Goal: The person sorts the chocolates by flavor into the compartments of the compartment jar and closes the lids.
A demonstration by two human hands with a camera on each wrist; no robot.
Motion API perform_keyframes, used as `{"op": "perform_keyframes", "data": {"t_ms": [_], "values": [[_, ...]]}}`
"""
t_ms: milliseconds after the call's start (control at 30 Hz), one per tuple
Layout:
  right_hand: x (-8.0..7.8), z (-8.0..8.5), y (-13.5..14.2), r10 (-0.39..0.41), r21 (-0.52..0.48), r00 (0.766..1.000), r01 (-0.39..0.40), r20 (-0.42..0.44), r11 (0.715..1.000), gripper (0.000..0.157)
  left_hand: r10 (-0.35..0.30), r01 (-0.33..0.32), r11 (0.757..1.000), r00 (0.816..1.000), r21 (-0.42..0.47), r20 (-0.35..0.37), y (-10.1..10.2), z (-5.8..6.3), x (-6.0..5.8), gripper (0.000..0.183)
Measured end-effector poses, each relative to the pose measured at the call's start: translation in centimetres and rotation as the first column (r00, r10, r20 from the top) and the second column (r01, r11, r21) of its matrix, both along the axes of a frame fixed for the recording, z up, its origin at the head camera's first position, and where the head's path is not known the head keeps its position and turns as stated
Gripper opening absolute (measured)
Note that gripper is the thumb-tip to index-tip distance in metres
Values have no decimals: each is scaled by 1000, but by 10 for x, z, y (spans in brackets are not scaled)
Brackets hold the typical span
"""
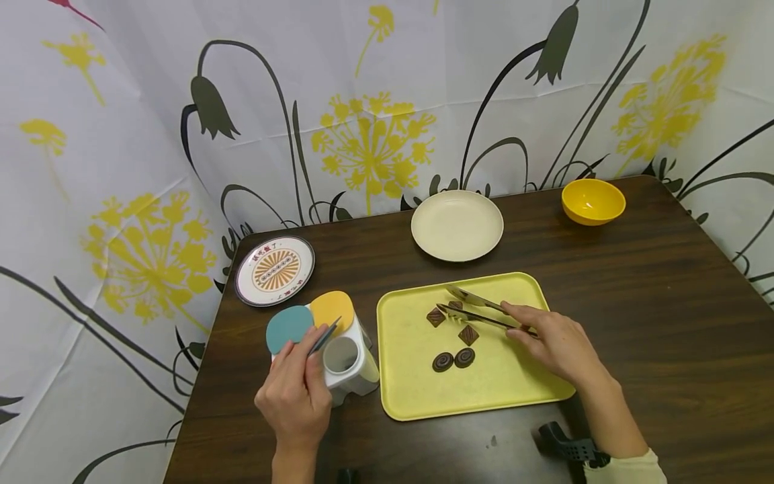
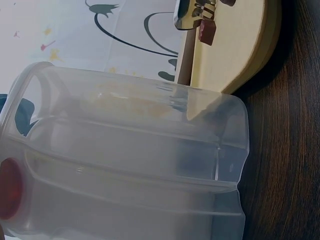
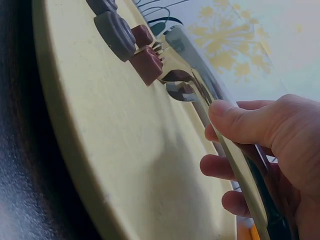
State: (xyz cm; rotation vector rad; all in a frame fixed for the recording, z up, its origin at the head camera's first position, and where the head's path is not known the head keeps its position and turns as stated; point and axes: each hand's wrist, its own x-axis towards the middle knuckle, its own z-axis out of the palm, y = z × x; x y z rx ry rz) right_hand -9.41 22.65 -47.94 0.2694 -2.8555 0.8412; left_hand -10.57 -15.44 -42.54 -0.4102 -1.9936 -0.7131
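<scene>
My right hand (image 1: 550, 336) grips gold metal tongs (image 1: 484, 317) over the yellow tray (image 1: 411, 396). The parted tong ends reach past a square chocolate (image 1: 437, 317), with another square chocolate (image 1: 455, 306) between them. A third square chocolate (image 1: 468, 335) lies just below the tongs, and two round swirled chocolates (image 1: 464, 357) sit nearer me. With thumb and fingers, my left hand (image 1: 293, 396) pinches a raised dark blue-grey lid (image 1: 324, 336) at a white container (image 1: 357, 384) with several tubes. One tube mouth (image 1: 340, 355) is uncovered; teal (image 1: 289, 329) and yellow (image 1: 331, 310) lids cover others.
A patterned white plate (image 1: 302, 265) stands at the back left, left of a cream plate (image 1: 457, 225). At the back right is a yellow bowl (image 1: 594, 208). Everything stands on a dark wooden table (image 1: 665, 302), with a flowered cloth (image 1: 387, 67) hanging behind.
</scene>
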Motion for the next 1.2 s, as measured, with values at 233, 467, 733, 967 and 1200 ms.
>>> {"op": "perform_keyframes", "data": {"t_ms": [233,467,733,967,1200], "values": [[-1,-2,-1,-5,-10,999,5,-39,1000,43,-7,7,1000,1000,2,-6,2,0,-1,32],[-3,-5,-2,-10,-21,998,9,-61,1000,42,-6,6,1000,1000,-3,-16,1,1,-1,34],[-3,0,0,-18,-36,993,14,-120,999,41,-11,11,1000,1000,1,-8,1,1,-1,33],[-4,5,2,-5,-38,985,-2,-172,999,41,-3,3,1000,1000,2,-4,1,1,0,33],[-5,13,2,15,-53,979,-26,-202,998,43,-3,3,1000,1000,3,-1,0,0,0,33]]}}
